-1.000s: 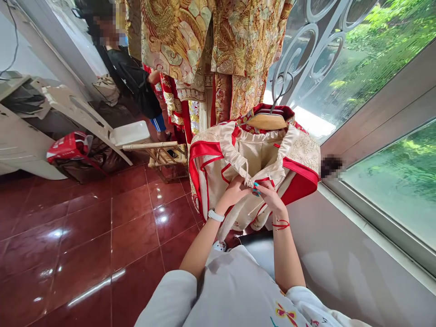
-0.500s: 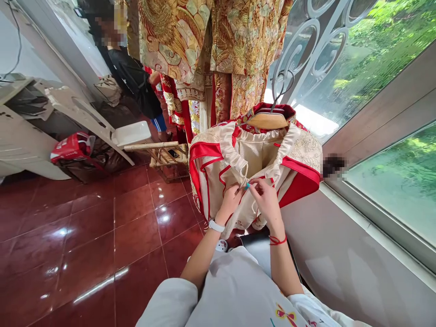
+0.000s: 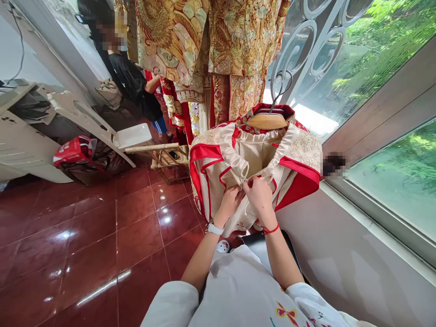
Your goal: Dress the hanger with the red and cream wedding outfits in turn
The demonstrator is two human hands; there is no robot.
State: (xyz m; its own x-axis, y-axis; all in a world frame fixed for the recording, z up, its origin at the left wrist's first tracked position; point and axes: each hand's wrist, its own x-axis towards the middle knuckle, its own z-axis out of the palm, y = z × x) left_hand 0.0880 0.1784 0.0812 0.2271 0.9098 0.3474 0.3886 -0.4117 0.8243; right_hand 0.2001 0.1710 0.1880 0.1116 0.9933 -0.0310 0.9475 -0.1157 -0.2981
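A cream brocade garment [image 3: 211,154] with red trim hangs in front of me over a wooden hanger [image 3: 267,121]. Its gathered neckline or waistband is open at the front, where a thin cream drawstring [image 3: 245,169] forms a loop. My left hand [image 3: 230,202] is closed in a pinch on the drawstring just below that loop. Close beside it, my right hand [image 3: 260,197] has its thumb and fingers pinched together at the same spot, meeting the left fingertips. The loose string end dangles beneath the right hand. What lies exactly between the fingertips is mostly hidden.
Gold embroidered garments [image 3: 238,41] hang behind the hanger. A window with a white metal grille [image 3: 306,41] is at right. To the left stand a bamboo stand [image 3: 166,156], a white chair [image 3: 132,136] and a red bag [image 3: 76,150]. Another person [image 3: 136,86] stands at the back left.
My right hand has moved left and turned inward, closing up against my left fingertips. The left hand has stayed nearly in place. The other person's arm has shifted slightly.
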